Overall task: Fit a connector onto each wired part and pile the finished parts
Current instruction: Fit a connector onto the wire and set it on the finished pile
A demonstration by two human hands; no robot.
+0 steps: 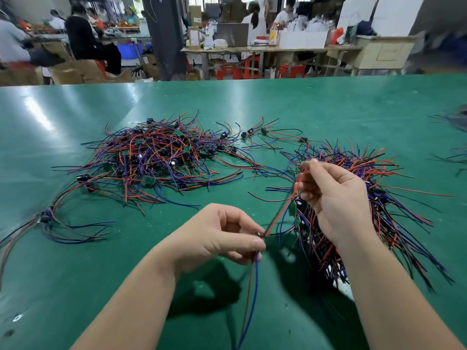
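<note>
My left hand [222, 236] pinches a small wired part between thumb and forefinger, and a red and a blue wire [250, 294] hang down from it toward me. My right hand [333, 198] is raised above the right-hand pile [379, 198] and grips a red wire [280, 213] that runs tight down to my left fingertips. A small green board [293, 209] hangs just left of the right hand. A large loose heap of wired parts [156, 157] with red, blue and black leads lies at centre left. No separate connector is visible.
A small bundle of wired parts [48, 218] lies at the left on the green table [328, 102]. More wires [454, 137] show at the right edge. Beyond the table's far edge are people, benches, boxes and red stools.
</note>
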